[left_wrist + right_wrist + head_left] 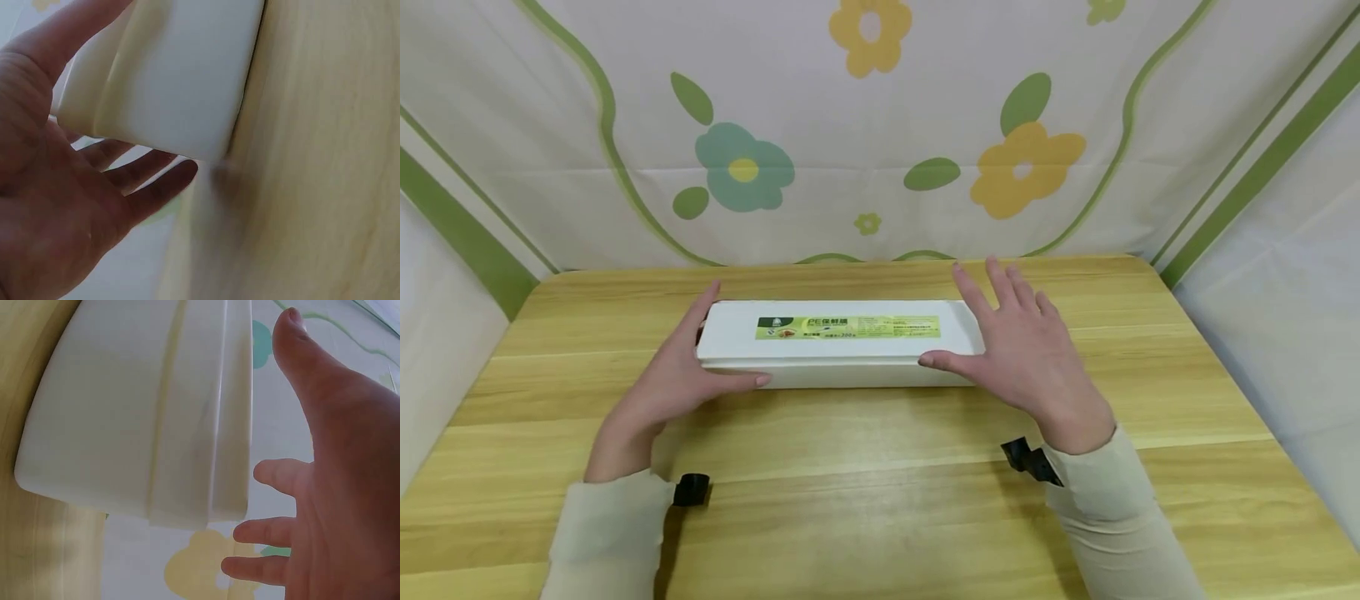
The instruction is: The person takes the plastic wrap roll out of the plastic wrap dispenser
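A long white cling film box (737, 333) with a yellow-green label (887, 327) on top lies crosswise on the wooden table. My left hand (673, 371) is around its left end, thumb along the front side and fingers fairly straight at the end face; the left wrist view shows these fingers (159, 187) right at the box's edge. At the other end, my right hand (1030, 358) is spread over the corner, its thumb overlapping the front edge in the head view. In the right wrist view, its fingers (262, 531) stand apart from the box.
The table (850, 500) runs back to a white curtain (850, 125) printed with flowers and leaves. More white fabric (1292, 250) hangs at the right, with green stripes. Dark straps (691, 489) sit at both sleeve cuffs.
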A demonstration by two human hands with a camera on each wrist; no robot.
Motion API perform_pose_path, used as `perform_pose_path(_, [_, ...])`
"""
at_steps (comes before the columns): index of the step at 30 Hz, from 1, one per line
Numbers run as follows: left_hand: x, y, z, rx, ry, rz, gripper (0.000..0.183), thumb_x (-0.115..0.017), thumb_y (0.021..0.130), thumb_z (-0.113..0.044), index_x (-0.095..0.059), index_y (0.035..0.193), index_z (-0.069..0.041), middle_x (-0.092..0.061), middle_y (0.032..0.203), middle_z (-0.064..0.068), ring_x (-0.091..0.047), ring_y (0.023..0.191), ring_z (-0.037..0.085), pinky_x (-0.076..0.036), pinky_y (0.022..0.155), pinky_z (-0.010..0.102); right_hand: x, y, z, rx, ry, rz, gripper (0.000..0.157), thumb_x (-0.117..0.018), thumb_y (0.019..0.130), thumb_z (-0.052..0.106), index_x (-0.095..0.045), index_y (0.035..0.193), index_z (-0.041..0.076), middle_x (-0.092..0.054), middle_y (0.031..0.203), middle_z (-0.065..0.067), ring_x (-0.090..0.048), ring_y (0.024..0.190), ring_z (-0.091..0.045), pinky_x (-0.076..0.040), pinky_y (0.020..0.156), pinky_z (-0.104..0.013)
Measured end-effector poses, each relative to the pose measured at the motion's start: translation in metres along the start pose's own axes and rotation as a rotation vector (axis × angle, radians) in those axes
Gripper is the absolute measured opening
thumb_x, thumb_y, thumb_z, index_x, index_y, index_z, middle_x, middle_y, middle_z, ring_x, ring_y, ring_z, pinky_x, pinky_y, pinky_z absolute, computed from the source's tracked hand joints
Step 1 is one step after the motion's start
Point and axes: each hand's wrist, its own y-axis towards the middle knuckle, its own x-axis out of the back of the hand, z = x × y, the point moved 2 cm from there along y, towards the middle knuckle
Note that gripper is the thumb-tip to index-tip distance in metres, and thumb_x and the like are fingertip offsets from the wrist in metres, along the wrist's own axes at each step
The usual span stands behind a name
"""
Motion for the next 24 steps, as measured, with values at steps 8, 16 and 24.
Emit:
perform_pose_path(8, [0.005, 0.001, 0.015, -0.018, -0.149, 0.030, 0.122, -0.096, 0.082, -0.016, -0.016, 0.174, -0.028, -0.036, 0.165, 0.002, -0.050, 0.131, 0.019, -0.050, 0.095, 0.014, -0.007, 0.004, 0.002, 0.026, -0.005, 0.005, 0.120, -0.042, 0.080, 0.104, -0.017, 0.174, 0.034, -0.012, 0.181, -0.018, -0.018, 0.166, -0.045, -0.027, 0.125, -0.072])
perform_pose_path(16, [0.009, 0.003, 0.027, -0.023, -0.256, 0.050, 0.103, -0.091, 0.085, -0.004, -0.033, 0.168, -0.020, -0.046, 0.154, -0.005, -0.052, 0.127, 0.017, -0.056, 0.094, 0.017, -0.012, 0.007, 0.003, 0.033, 0.018, 0.027, 0.118, -0.046, 0.082, 0.101, -0.014, 0.174, 0.035, -0.011, 0.181, -0.017, -0.018, 0.166, -0.044, -0.026, 0.126, -0.072])
perform_pose_path(24, [0.009, 0.004, 0.039, -0.053, -0.357, 0.071, 0.100, -0.087, 0.086, 0.004, -0.033, 0.169, -0.016, -0.049, 0.154, -0.004, -0.051, 0.131, 0.014, -0.051, 0.099, 0.013, -0.018, 0.011, 0.005, 0.072, 0.017, 0.020, 0.116, -0.050, 0.084, 0.097, -0.016, 0.174, 0.034, -0.014, 0.181, -0.017, -0.017, 0.166, -0.043, -0.021, 0.129, -0.070])
